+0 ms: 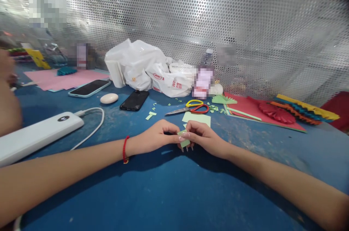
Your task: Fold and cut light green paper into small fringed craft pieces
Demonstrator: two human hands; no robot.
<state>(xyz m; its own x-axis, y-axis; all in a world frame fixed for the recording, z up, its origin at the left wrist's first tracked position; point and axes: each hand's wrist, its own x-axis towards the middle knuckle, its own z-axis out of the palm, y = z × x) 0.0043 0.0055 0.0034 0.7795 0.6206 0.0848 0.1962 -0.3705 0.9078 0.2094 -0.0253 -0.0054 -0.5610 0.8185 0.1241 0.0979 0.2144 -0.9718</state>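
Green slip (185,143): pinched 2-handed, nr side of sheet (200,117)

Gripped btwn L hand (163,133) & R hand (209,139), mid-view, low over tabletop (163,194); can't tell if touching it. Prob at a fold/crease step, judging by grip; too small to make out any crease.

To do it well:
- Square edges 1st, then press.
- Press w/ both thumbs tog, from middle outward. Don't drag: likely to skew or tear thin paper.
- Back slip w/ fingers underneath to avoid buckling.
- To check alignment, ease off w/ 1 thumb only; hold firm w/ other.
- For a sharper line, lay flat on tabletop & run a nail along.
- Stay clear of scissors (187,109) at far edge of sheet, & of loose scraps (214,108) beside: easy to trap in a fold.

Hand state:
- L hand: closed to a pinch, w/ thumb over slip from L, index bent in, rest curled & mostly hidden.
- R hand: same, mirrored, w/ thumb over slip from R, tip meeting L thumb. Nails visible below slip; can't sort L from R there.
- Nothing else visible in either.
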